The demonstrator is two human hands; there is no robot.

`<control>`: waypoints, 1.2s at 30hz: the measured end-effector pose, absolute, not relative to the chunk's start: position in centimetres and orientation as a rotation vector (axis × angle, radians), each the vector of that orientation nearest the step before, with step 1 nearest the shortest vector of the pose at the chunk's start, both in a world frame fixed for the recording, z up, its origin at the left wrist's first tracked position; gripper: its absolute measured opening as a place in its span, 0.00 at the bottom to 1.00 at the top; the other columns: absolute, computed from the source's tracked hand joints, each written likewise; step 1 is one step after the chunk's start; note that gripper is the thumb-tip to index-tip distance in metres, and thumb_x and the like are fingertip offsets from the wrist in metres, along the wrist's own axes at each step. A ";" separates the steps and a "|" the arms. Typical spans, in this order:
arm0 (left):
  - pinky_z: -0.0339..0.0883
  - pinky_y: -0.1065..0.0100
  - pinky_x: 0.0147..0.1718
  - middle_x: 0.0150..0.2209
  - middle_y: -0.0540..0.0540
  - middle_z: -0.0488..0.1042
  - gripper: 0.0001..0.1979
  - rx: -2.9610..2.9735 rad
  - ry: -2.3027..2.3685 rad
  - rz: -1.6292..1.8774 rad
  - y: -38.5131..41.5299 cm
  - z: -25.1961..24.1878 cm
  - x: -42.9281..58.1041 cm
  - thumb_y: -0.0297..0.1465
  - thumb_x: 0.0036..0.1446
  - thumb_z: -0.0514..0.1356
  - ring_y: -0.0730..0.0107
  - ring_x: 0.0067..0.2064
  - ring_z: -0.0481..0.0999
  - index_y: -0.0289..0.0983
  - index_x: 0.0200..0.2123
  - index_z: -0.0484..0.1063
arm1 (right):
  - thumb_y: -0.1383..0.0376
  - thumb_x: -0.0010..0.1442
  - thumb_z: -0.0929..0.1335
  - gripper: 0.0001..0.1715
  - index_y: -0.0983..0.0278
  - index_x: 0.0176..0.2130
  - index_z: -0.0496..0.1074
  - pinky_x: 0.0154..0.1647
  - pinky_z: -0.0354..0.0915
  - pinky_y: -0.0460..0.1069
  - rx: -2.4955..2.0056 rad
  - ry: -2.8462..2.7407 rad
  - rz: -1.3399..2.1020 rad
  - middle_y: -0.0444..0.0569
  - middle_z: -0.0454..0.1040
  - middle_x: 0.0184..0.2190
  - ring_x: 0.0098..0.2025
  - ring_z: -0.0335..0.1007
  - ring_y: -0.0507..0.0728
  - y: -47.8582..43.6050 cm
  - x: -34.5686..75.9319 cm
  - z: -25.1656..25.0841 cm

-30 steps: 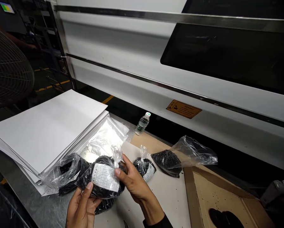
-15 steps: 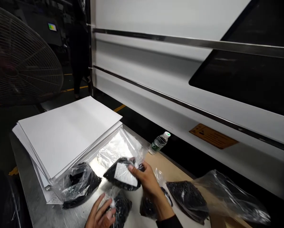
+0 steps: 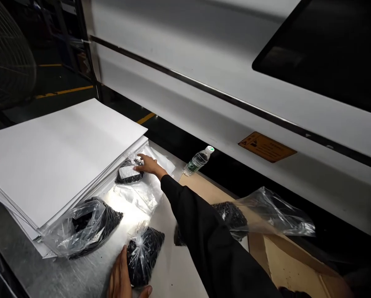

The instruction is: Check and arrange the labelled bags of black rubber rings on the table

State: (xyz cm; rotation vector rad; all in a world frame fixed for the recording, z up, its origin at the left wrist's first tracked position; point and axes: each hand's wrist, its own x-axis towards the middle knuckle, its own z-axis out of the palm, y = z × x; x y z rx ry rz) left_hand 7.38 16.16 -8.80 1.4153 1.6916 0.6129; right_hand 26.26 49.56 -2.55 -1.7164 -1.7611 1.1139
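Note:
My right hand point(image 3: 148, 165) reaches far forward in a black sleeve and rests its fingers on a labelled bag of black parts point(image 3: 128, 174) lying beside the stack of white sheets point(image 3: 58, 157). At the bottom edge my left hand point(image 3: 120, 276) cups a tied bag of black parts point(image 3: 143, 256) on the metal table point(image 3: 61, 277). A larger loose bag of black parts point(image 3: 86, 225) lies left of it. Another open bag point(image 3: 259, 215) sits to the right, partly behind my arm.
A water bottle point(image 3: 199, 160) lies at the table's far edge. Brown cardboard point(image 3: 284, 260) covers the right side. A white machine panel point(image 3: 235, 99) with an orange label point(image 3: 266, 147) runs behind. A fan guard point(image 3: 8, 54) stands at the far left.
My right hand carried the labelled bag forward and set it down by the white sheets. My left hand settled around the tied bag near me.

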 end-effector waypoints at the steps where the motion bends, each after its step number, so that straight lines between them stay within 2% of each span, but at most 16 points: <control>1: 0.47 0.40 0.63 0.62 0.27 0.61 0.46 1.425 1.723 0.570 16.2 -8.9 7.4 0.34 0.42 0.62 0.33 0.66 0.54 0.32 0.64 0.50 | 0.55 0.41 0.78 0.47 0.63 0.58 0.65 0.60 0.44 0.73 -1.718 -1.772 1.091 0.59 0.72 0.53 0.57 0.60 0.72 49.2 26.5 -2.6; 3: 0.48 0.39 0.62 0.61 0.28 0.61 0.42 1.415 1.770 0.550 16.7 -8.8 7.1 0.38 0.45 0.62 0.34 0.65 0.54 0.33 0.63 0.52 | 0.56 0.49 0.74 0.41 0.60 0.59 0.63 0.62 0.45 0.71 -1.707 -1.774 1.020 0.58 0.67 0.57 0.60 0.57 0.70 47.3 27.8 -1.5; 6: 0.59 0.44 0.57 0.54 0.32 0.68 0.34 1.195 1.674 0.521 18.3 -7.8 6.3 0.44 0.46 0.62 0.38 0.58 0.65 0.34 0.54 0.62 | 0.61 0.60 0.65 0.28 0.57 0.59 0.61 0.63 0.51 0.62 -1.717 -1.617 0.835 0.53 0.63 0.61 0.61 0.57 0.63 40.5 30.2 1.5; 8: 0.65 0.47 0.52 0.46 0.36 0.72 0.29 0.993 1.599 0.528 19.5 -6.7 6.0 0.47 0.45 0.63 0.42 0.51 0.71 0.36 0.48 0.66 | 0.63 0.61 0.63 0.22 0.57 0.55 0.64 0.57 0.60 0.58 -1.743 -1.258 0.725 0.51 0.69 0.54 0.54 0.66 0.59 33.5 30.7 3.1; 10: 0.66 0.48 0.48 0.41 0.41 0.72 0.26 0.938 1.663 0.613 20.0 -5.6 6.4 0.48 0.44 0.64 0.44 0.47 0.73 0.38 0.43 0.68 | 0.57 0.60 0.65 0.18 0.57 0.50 0.68 0.54 0.63 0.59 -1.844 -0.938 0.820 0.52 0.71 0.51 0.52 0.67 0.61 26.1 29.8 3.4; 11: 0.65 0.48 0.48 0.40 0.42 0.71 0.25 0.991 1.732 0.703 19.9 -5.1 7.0 0.48 0.43 0.64 0.45 0.46 0.72 0.39 0.42 0.69 | 0.53 0.60 0.66 0.21 0.57 0.51 0.68 0.55 0.64 0.59 -1.847 -0.792 0.998 0.53 0.70 0.53 0.54 0.66 0.62 22.7 28.9 3.1; 13: 0.63 0.48 0.49 0.38 0.42 0.68 0.22 1.205 1.859 0.861 18.6 -4.1 9.1 0.45 0.43 0.66 0.46 0.45 0.70 0.40 0.40 0.70 | 0.47 0.56 0.68 0.35 0.57 0.58 0.62 0.57 0.64 0.62 -1.762 -0.542 1.336 0.57 0.65 0.59 0.58 0.64 0.65 17.3 26.9 1.8; 15: 0.60 0.45 0.51 0.40 0.39 0.69 0.18 1.450 1.854 0.880 16.2 -3.5 11.8 0.39 0.46 0.65 0.45 0.46 0.68 0.41 0.41 0.74 | 0.42 0.55 0.66 0.42 0.58 0.61 0.58 0.58 0.63 0.63 -1.632 -0.364 1.461 0.59 0.62 0.62 0.60 0.63 0.66 14.1 25.7 0.5; 17: 0.58 0.44 0.51 0.45 0.35 0.71 0.15 1.563 1.681 0.741 13.6 -3.3 14.3 0.32 0.49 0.61 0.43 0.47 0.68 0.42 0.43 0.77 | 0.42 0.57 0.64 0.41 0.58 0.62 0.57 0.62 0.60 0.62 -1.601 -0.279 1.427 0.57 0.62 0.63 0.61 0.62 0.65 12.8 25.4 -0.4; 19: 0.60 0.47 0.51 0.46 0.35 0.73 0.17 1.504 1.477 0.647 11.6 -3.5 15.8 0.28 0.51 0.57 0.45 0.49 0.68 0.43 0.43 0.78 | 0.44 0.57 0.66 0.39 0.58 0.61 0.59 0.64 0.58 0.60 -1.648 -0.299 1.370 0.55 0.64 0.62 0.62 0.61 0.63 12.7 25.8 -1.1; 21: 0.62 0.50 0.51 0.45 0.36 0.73 0.15 1.351 1.409 0.671 10.6 -3.7 15.7 0.30 0.54 0.55 0.47 0.50 0.69 0.42 0.42 0.79 | 0.47 0.54 0.70 0.40 0.61 0.60 0.61 0.63 0.59 0.59 -1.700 -0.367 1.347 0.55 0.67 0.60 0.61 0.63 0.63 13.0 26.4 -1.8; 24: 0.63 0.52 0.50 0.45 0.40 0.73 0.13 1.124 1.513 0.719 11.3 -4.1 13.5 0.38 0.55 0.57 0.50 0.47 0.71 0.43 0.40 0.77 | 0.48 0.53 0.71 0.41 0.64 0.59 0.60 0.60 0.62 0.60 -1.747 -0.390 1.290 0.58 0.68 0.58 0.56 0.66 0.63 13.3 26.9 -2.8; 28: 0.62 0.50 0.52 0.48 0.39 0.72 0.23 0.939 1.578 0.627 15.1 -3.7 10.6 0.46 0.54 0.58 0.49 0.48 0.72 0.40 0.49 0.70 | 0.50 0.55 0.69 0.40 0.67 0.59 0.60 0.58 0.64 0.60 -1.760 -0.411 1.269 0.61 0.68 0.56 0.55 0.66 0.64 13.5 26.3 -3.8; 32: 0.54 0.50 0.60 0.62 0.36 0.61 0.32 1.082 1.519 0.565 20.3 -2.5 10.2 0.48 0.58 0.53 0.48 0.61 0.63 0.41 0.62 0.56 | 0.62 0.51 0.72 0.29 0.63 0.52 0.68 0.59 0.61 0.61 -1.800 -0.622 1.131 0.55 0.71 0.51 0.55 0.66 0.66 14.0 24.9 -3.6; 34: 0.46 0.53 0.64 0.66 0.38 0.57 0.31 1.269 1.426 0.580 22.8 -2.0 10.4 0.47 0.58 0.53 0.51 0.66 0.55 0.41 0.62 0.57 | 0.70 0.49 0.70 0.26 0.60 0.49 0.69 0.61 0.59 0.59 -1.779 -0.737 1.048 0.51 0.71 0.50 0.55 0.65 0.64 14.5 24.6 -2.9; 36: 0.44 0.55 0.65 0.64 0.38 0.61 0.30 1.362 1.330 0.537 25.1 -1.8 10.2 0.47 0.58 0.54 0.52 0.67 0.55 0.40 0.61 0.61 | 0.75 0.47 0.68 0.29 0.58 0.48 0.70 0.63 0.56 0.57 -1.684 -0.873 1.063 0.48 0.69 0.52 0.57 0.63 0.61 15.2 24.7 -1.9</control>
